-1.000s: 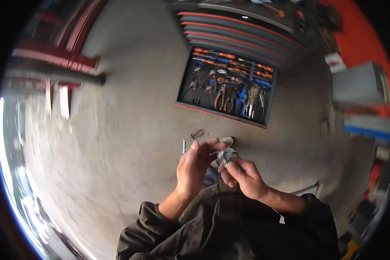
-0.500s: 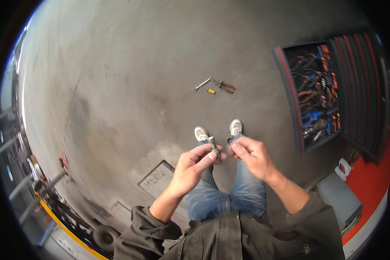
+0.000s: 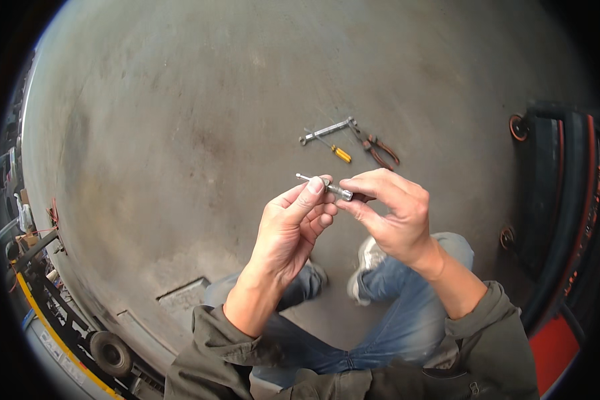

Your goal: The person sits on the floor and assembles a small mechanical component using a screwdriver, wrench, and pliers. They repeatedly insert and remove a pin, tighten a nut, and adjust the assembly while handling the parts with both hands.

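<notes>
Yellow-edged dark structure [image 3: 52, 335] at far left, lower rim, bent by lens; small black-tyred wheel [image 3: 111, 353] just right of it. Rectangular plate [image 3: 183, 295] lies in grey concrete floor [image 3: 187, 87], partly hidden by left leg. Blue jeans [image 3: 397, 327], knees bent, dark green sleeves rolled back. Left hand [image 3: 283, 233] near centre, above the legs: thumb and index finger pinch a small silvery metal part [image 3: 335, 191], other fingers curled beneath. Part sits between both hands, off the floor, tilted: thin tip sticks out up-left past the thumb, thicker cylindrical end points down-right to the other hand. Beyond the hands, on floor: silver wrench [image 3: 327, 131], slanting up to the right; screwdriver [image 3: 341, 154] with yellow handle, its thin shaft crossing the wrench, can't tell which lies on top. Pliers [image 3: 382, 152] with brownish-red handles beside them, head near wrench's right end. Right hand [image 3: 397, 207]: thumb and index finger on either side of the part's thick end, can't tell if they grip it. Whitish right shoe [image 3: 367, 263] below. Dark tool cabinet [image 3: 550, 193] with casters and red trim, right edge; red surface [image 3: 552, 353] beneath it, lower right.
</notes>
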Available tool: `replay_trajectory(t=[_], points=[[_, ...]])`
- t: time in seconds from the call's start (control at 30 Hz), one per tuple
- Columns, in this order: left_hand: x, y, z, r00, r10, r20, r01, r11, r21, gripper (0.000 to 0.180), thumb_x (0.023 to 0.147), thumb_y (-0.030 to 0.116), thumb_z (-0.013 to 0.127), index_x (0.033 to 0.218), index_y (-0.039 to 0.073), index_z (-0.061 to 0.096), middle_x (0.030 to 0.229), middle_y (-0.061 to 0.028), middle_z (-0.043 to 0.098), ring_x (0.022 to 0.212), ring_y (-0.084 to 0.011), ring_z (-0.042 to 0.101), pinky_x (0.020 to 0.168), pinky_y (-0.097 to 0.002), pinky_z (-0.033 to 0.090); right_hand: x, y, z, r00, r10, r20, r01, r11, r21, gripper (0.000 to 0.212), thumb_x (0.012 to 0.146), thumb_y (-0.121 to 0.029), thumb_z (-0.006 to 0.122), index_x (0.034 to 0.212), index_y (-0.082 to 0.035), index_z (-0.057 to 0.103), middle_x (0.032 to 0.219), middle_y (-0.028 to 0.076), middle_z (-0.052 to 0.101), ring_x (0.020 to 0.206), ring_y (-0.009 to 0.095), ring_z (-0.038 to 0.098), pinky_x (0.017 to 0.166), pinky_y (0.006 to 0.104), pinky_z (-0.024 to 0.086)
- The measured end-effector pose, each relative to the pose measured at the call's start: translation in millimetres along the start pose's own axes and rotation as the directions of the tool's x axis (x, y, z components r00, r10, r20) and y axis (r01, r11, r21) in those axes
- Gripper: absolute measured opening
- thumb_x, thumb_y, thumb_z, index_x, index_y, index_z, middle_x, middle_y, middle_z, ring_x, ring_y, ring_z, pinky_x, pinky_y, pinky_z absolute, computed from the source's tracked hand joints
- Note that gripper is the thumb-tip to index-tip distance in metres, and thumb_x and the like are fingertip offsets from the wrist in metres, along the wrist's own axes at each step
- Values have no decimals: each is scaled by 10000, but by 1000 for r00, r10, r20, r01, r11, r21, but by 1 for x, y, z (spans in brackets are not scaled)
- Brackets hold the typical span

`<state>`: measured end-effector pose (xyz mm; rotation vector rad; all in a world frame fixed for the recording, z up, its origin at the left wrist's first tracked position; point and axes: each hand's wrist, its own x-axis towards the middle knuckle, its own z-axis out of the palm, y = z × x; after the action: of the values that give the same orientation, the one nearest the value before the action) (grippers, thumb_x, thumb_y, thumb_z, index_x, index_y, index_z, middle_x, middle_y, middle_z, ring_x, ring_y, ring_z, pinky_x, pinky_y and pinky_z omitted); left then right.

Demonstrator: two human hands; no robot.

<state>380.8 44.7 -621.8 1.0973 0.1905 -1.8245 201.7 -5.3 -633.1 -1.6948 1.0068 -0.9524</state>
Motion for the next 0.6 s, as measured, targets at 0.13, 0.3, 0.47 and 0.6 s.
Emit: replay_trajectory(t=[0.13,0.3,0.47,0.6], points=[[49,4,-22,989,113,96,-117,992,36,281,1025,161,614,1213,-47,636,1037,-91,709,902,-142,680,781,-242,545,21,43,21,978,-203,-53,190,963,-190,256,748,-34,833,972,-4,713,846,116,712,696,255,680,612,331,536],[66,8,-35,976,199,86,-210,967,145,336,1021,127,625,1283,-81,595,987,-60,656,878,-120,586,822,-272,491,24,67,39,999,32,12,-32,999,-9,163,829,-85,806,922,16,719,772,119,697,631,220,653,557,315,492],[82,10,-38,958,211,192,-245,953,175,327,1035,129,601,1297,-66,586,1001,-46,639,909,-119,565,872,-288,476,33,65,34,837,507,207,-546,801,245,242,952,-188,726,867,38,709,660,77,656,589,129,616,536,277,480],[90,12,-31,959,233,159,-259,951,168,327,1039,125,593,1310,-57,581,1032,-41,634,918,-116,567,893,-293,476,37,73,42,907,419,46,-405,838,366,195,930,-140,748,960,45,693,809,76,689,702,123,665,646,278,567]])
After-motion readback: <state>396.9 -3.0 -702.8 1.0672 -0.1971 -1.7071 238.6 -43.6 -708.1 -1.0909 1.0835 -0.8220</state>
